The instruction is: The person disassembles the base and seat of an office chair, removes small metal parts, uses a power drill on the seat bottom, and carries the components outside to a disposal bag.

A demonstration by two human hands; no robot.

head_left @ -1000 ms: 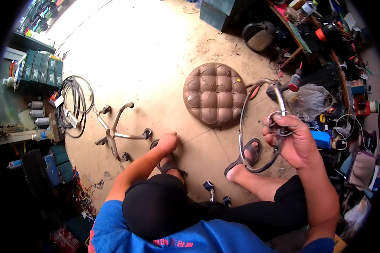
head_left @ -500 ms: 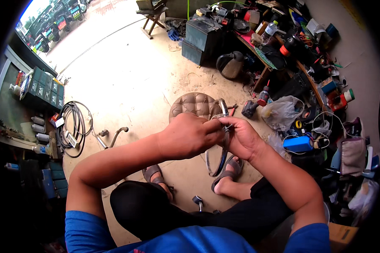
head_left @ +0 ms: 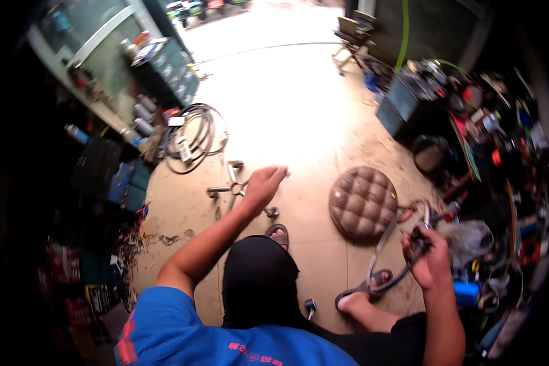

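My left hand (head_left: 263, 188) is raised over a metal caster base (head_left: 233, 186) on the floor, to the left of centre. Its fingers look bent and pressed together; motion blurs them, and I cannot make out what is at the tips. At the right, my right hand (head_left: 432, 253) is closed around a dark metal part on a looped grey tube (head_left: 378, 250). This loop hangs by my sandalled right foot (head_left: 363, 296), and its shiny upper end bends beyond the hand. A round brown tufted stool seat (head_left: 363, 204) lies on the floor between my hands, touched by neither.
A coiled black cable (head_left: 204, 137) lies at the left near stacked dark battery boxes (head_left: 168, 70). Tools and bags crowd the right side, including a clear plastic bag (head_left: 470, 238) and a blue box (head_left: 466, 293). A folding stool (head_left: 351, 39) stands at the back.
My hands have come apart: the left has swung left, the right has moved right with the looped tube. My view has turned left, so the seat now shows in full.
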